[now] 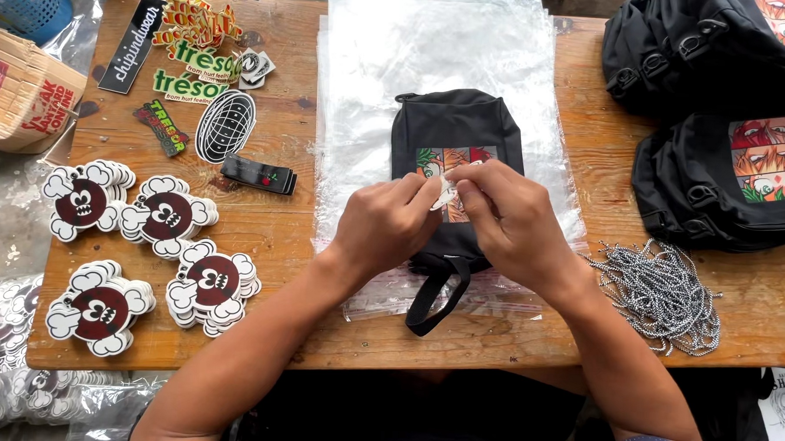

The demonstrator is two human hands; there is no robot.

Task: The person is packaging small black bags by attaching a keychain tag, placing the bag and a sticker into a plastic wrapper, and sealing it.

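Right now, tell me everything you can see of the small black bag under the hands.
The small black bag looks like soft fabric, lying flat on a stack of clear plastic sleeves on the wooden table. A colourful cartoon panel print crosses its front, partly hidden by the hands. A black strap loops out at its near end. The left hand and right hand sit over its middle, pinching a small white piece between them.

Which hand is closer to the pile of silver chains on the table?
Right. The right hand works over the black pouch, with the chain pile just beyond its wrist; the left hand lies farther away.
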